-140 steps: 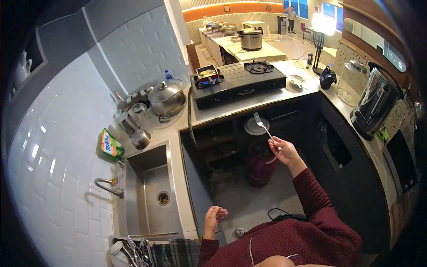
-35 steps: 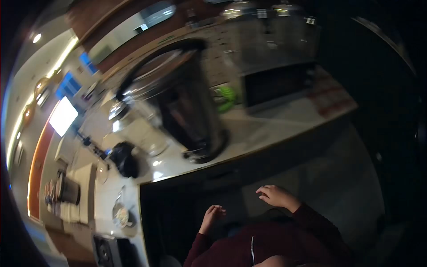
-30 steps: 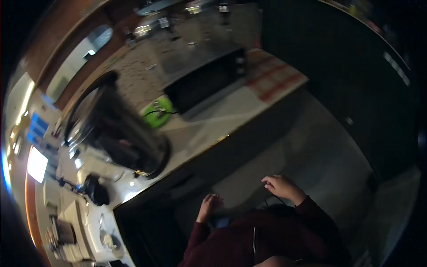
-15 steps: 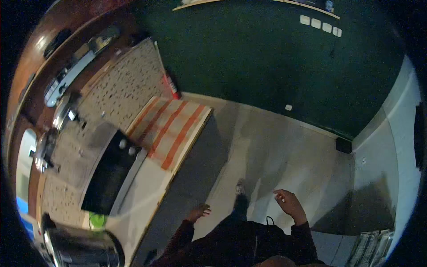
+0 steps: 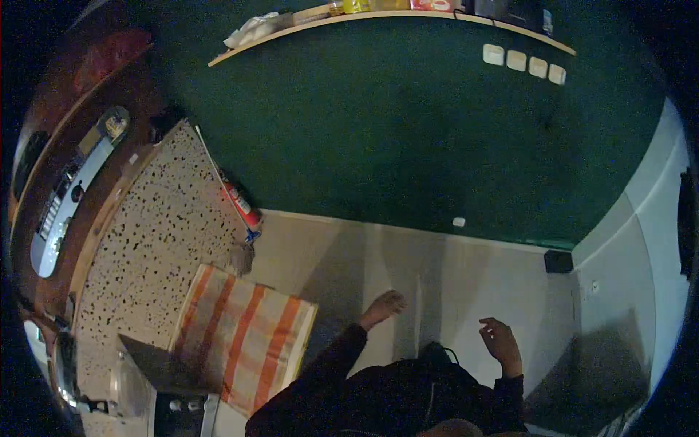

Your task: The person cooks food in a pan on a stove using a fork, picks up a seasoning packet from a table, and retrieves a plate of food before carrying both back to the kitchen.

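My left hand [image 5: 382, 307] is held out over the pale floor, its fingers loosely bent and nothing visible in it. It is nearest to a cloth with orange and cream stripes [image 5: 244, 339], but apart from it. The cloth lies over the end of a counter at the lower left. My right hand [image 5: 500, 345] hangs above the floor on the right, empty, with thumb and fingers curved and apart. Neither hand touches anything.
A black stove with knobs [image 5: 178, 415] adjoins the cloth. A red fire extinguisher [image 5: 241, 204] stands by the dark green wall [image 5: 393, 124]. A laden shelf [image 5: 393, 14] runs along that wall. A small black box [image 5: 558, 261] sits in the right corner.
My view has moved forward, past the stove and pot, nearer the green wall. My left hand has swung forward and right; the right hand stays raised, slightly lower in view.
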Action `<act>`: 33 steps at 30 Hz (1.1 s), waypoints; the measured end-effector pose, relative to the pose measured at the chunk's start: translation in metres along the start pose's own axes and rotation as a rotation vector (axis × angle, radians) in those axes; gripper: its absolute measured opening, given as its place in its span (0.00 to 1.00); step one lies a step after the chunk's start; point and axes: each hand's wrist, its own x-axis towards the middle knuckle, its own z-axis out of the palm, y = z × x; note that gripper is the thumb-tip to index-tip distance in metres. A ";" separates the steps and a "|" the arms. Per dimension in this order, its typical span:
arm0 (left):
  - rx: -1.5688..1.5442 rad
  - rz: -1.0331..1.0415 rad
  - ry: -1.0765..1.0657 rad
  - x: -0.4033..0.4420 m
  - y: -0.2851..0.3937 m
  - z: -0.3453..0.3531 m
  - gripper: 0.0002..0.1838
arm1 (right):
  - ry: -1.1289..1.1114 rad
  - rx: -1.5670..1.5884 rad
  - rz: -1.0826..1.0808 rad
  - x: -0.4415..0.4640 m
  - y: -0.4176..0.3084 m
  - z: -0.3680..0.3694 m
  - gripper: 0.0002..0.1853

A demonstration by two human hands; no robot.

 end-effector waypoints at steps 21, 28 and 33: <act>-0.166 -0.041 1.699 -0.033 0.082 -0.308 0.13 | -0.774 -0.082 -0.852 0.695 -0.316 0.257 0.14; -0.215 0.054 1.876 -0.123 0.043 -0.458 0.12 | -1.246 -0.061 -1.097 0.695 -0.484 0.439 0.16; -0.167 0.222 1.751 -0.141 0.108 -0.598 0.15 | -1.209 -0.132 -1.028 0.741 -0.595 0.513 0.18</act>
